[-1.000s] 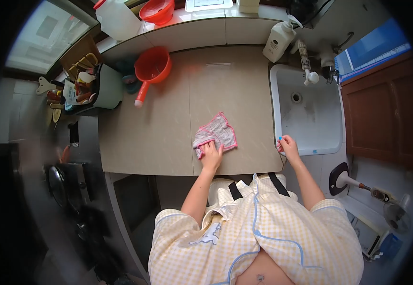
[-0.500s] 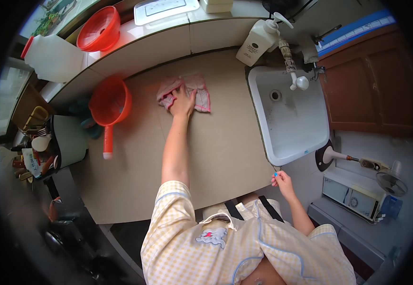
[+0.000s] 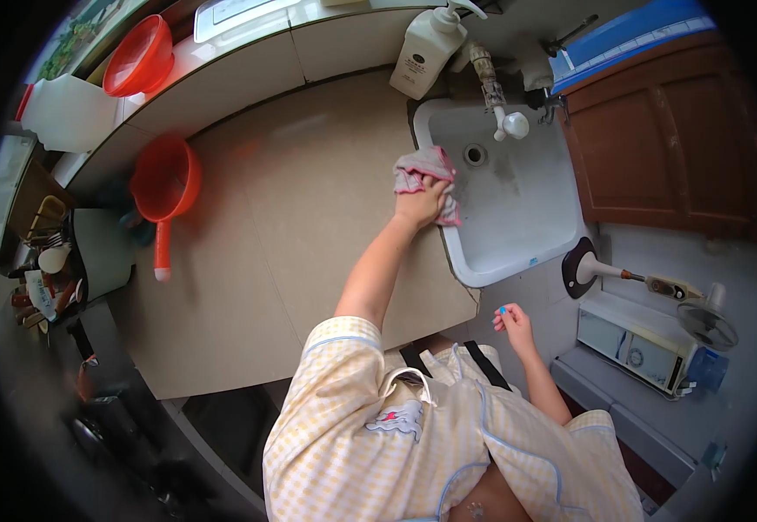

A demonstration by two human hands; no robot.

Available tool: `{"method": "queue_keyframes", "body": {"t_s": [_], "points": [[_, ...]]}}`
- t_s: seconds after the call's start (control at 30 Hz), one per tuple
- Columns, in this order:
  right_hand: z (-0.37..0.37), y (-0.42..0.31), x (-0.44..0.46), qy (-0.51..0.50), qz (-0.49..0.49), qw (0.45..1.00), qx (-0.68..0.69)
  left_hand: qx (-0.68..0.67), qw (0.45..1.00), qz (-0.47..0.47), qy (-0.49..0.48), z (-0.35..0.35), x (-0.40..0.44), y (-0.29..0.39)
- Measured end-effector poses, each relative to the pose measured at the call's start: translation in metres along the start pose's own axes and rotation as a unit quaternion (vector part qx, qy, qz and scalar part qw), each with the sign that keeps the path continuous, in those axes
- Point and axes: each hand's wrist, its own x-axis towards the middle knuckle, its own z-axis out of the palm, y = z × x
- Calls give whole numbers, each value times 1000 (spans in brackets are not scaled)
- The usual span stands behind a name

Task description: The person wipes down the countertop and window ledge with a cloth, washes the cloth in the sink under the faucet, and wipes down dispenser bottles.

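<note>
With the left hand pressing the bunched cloth over the sink rim, pinched or merely flattened I cannot tell, and the right hand curled closed away from it, uneven pressure could make the cloth slip into the basin.

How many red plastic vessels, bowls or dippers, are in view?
2. The red dipper is on the counter, its handle toward the person; the red bowl sits on the ledge behind. The dark, blurred lower left might hide more.
</note>
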Motion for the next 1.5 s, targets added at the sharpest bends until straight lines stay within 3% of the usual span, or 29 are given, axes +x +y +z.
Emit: {"method": "queue_keyframes", "body": {"t_s": [0.07, 0.13, 0.2, 0.37, 0.47, 0.53, 0.6, 0.7, 0.8, 0.9, 1.0, 1.03, 1.1, 1.13, 1.2, 1.23, 1.3, 1.33, 1.4, 1.5], "points": [[1, 1, 8, -23, -10, 1000, 3, 4, 998, 41, -57, -2, -43, 25], [6, 3, 18, -39, -10, 999, -6, 30, 993, 106, -44, -9, -98, 36], [14, 5, 30, -74, -52, 996, -16, -16, 992, 43, -119, -22, -150, 35], [30, -3, 48, -109, -72, 991, -29, 109, 967, -231, 9, -78, -250, -20], [27, -1, 46, -110, -79, 990, -37, 188, 875, -431, 117, -107, -263, -81], [14, 9, 42, -95, -70, 993, -20, 168, 805, -549, 150, -127, -233, -108], [-7, 17, 33, -69, -61, 996, -12, 87, 759, -606, 222, -144, -181, -99], [-33, 35, 19, -20, -37, 999, 2, 145, 835, -498, 183, -111, -123, -106], [-49, 45, 10, 9, -32, 999, 5, 114, 924, -345, 117, -61, -73, -44], [-48, 32, 17, 0, -50, 999, 10, 88, 975, -190, 79, -23, -84, 17], [-34, 16, 41, -38, -75, 996, 14, 114, 990, -81, -12, -14, -134, 41], [-25, 12, 51, -7, -124, 991, -51, 102, 992, -51, -48, -19, -151, 41], [-5, -4, 72, 45, -204, 965, -162, 60, 980, -73, -175, -43, -174, 40], [6, -10, 82, 47, -185, 957, -216, 111, 976, -29, -186, -54, -180, 38], [38, -9, 118, 111, -302, 872, -367, 45, 979, -54, -191, -83, -188, 35], [52, -22, 123, 111, -309, 873, -361, 54, 979, -55, -187, -94, -183, 30], [90, -57, 138, 80, -217, 882, -410, -78, 955, -203, -201, -118, -165, 17], [103, -77, 142, 81, -223, 884, -404, -71, 957, -202, -197, -134, -150, 17], [125, -115, 150, -16, -76, 886, -457, -235, 935, -262, 48, -171, -111, 12], [149, -106, 183, 24, -60, 876, -477, -100, 927, -166, 321, -221, -28, -4]]}}
